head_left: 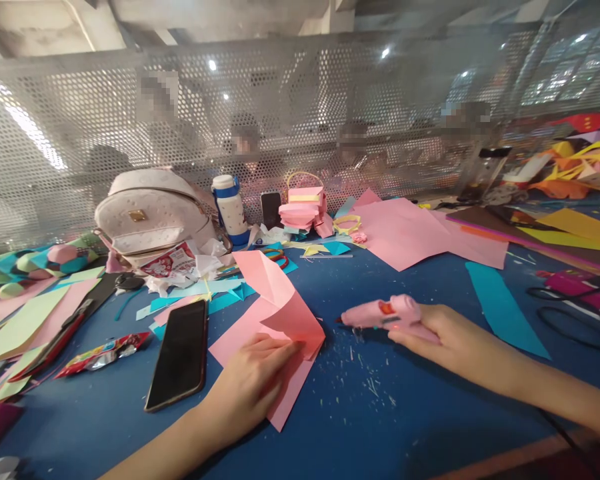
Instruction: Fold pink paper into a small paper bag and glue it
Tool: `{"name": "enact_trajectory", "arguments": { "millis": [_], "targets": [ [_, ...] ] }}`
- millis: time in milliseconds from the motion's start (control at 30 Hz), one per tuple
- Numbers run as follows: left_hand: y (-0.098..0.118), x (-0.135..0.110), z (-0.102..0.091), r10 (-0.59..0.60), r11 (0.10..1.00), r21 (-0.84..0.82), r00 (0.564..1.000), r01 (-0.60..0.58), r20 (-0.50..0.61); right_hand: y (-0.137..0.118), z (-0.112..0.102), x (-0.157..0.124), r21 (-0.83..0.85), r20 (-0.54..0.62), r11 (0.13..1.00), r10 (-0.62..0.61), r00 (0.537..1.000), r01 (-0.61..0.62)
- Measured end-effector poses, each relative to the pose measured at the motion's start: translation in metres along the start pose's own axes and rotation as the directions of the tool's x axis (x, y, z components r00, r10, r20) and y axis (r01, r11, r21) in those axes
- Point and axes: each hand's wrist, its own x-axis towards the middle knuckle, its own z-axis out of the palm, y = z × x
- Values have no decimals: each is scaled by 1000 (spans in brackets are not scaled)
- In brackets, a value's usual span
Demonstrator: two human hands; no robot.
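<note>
My left hand (253, 380) presses its curled fingers on a folded sheet of pink paper (290, 310), pinning it against the blue table. One flap of the paper stands up, tilted over the sheet below. In my right hand (440, 333) is a pink hot glue gun (383, 313), its dark nozzle pointing left at the paper, a short gap away. Left of my left hand lies a black smartphone (179, 353). Thin whitish strands and scraps are scattered on the table below the glue gun. My left fingertips are partly hidden by the hand itself.
A pale backpack (150, 213), a white and blue bottle (229, 210) and a pink paper basket (304, 210) stand at the back before a perforated metal screen (290, 87). Pink sheets (405, 233), a blue strip (503, 310) and a black cable (573, 327) lie at right.
</note>
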Motion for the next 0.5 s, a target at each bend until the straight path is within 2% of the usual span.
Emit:
{"name": "enact_trajectory", "arguments": {
  "millis": [67,100,233,300,400,500],
  "targets": [
    [-1,0,0,9,1000,-3,1000,-9,-3,15,-7,6,129,27,974,183,983,-185],
    [-1,0,0,13,1000,-4,1000,-13,-2,23,-10,10,193,15,953,233,972,-232],
    [2,1,-2,55,998,5,998,-55,2,41,-25,27,350,-159,910,292,943,-223],
    [4,0,-4,78,997,9,997,-78,20,42,-30,36,375,-197,904,293,935,-205],
    [8,-1,-6,60,998,13,997,-61,47,42,-32,48,391,-173,896,295,940,-209],
    [10,-1,-6,46,999,24,999,-46,6,44,-26,61,385,-107,890,304,947,-243]
  ]
}}
